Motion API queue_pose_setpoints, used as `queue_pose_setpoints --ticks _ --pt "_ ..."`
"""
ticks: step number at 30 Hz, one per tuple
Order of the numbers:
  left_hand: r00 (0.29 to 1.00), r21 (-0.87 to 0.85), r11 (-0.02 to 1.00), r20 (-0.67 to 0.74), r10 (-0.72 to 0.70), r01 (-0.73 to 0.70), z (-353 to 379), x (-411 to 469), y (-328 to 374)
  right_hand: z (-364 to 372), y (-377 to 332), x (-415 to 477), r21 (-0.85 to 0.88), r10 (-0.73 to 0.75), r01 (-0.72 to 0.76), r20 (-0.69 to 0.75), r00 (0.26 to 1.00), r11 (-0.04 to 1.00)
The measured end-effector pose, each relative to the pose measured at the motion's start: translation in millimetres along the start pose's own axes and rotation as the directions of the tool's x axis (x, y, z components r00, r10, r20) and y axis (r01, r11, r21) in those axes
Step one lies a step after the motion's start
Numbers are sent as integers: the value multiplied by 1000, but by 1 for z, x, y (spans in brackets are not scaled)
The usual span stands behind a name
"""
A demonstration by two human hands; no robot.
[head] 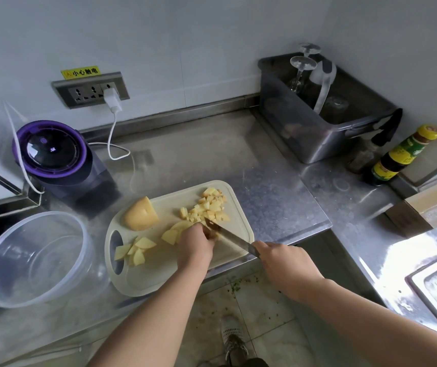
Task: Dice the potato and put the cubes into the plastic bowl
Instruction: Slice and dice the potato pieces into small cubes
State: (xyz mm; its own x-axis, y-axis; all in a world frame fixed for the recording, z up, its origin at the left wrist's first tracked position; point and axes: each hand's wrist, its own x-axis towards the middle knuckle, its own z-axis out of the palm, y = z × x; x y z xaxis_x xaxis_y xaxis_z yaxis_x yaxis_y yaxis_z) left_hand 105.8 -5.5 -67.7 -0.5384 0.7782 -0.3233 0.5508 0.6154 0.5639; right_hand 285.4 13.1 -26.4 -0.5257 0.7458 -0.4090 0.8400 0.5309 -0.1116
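Potato slices [175, 233] lie mid-frame on the cutting board [159, 282]. Your left hand [196, 243] sits on them with its fingers curled down over the stack, pinning it, and whatever is under your fingers is hidden. Your right hand [278, 258], wrapped tight round the handle, holds the knife [228, 235] at the board's lower right edge. The blade runs up and left until it meets your left fingertips. Diced cubes [210, 207] are heaped just beyond the blade tip, at the board's upper right. A potato half [141, 214] rests at the board's upper left, apart from both hands. Loose wedges [136, 250] lie by the board's handle hole. The plastic bowl [45, 214] stands at the left of the frame, just beside the board.
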Motion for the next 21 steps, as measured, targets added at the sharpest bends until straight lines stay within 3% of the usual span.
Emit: queue_pose_setpoints --ticks 5,9,12,14,16,19,21 --pt "1000 20 1000 -26 -2 3 1 10 5 -12 6 0 -7 -30 30 -57 998 1000" --pt "999 -101 995 -35 11 -14 -10 13 0 -18 9 3 -3 -23 23 -74 997 1000" --pt "985 -171 978 -143 100 -124 -30 16 -10 -21 8 5 7 -16 17 -70 997 1000" --pt "952 -81 960 -174 251 -268 -37 18 -13 -24 5 6 26 -4 6 -61 998 1000" --pt "928 38 930 -60 368 -367 -35 19 -13 -28 1 7 67 4 0 -60 998 998" --pt "917 179 900 89 388 -398 -24 19 -14 -32 -5 10 114 9 -1 -69 998 994" --pt "926 189 906 76 371 -378 -25 20 -18 -34 -6 11 109 6 3 -79 997 994"
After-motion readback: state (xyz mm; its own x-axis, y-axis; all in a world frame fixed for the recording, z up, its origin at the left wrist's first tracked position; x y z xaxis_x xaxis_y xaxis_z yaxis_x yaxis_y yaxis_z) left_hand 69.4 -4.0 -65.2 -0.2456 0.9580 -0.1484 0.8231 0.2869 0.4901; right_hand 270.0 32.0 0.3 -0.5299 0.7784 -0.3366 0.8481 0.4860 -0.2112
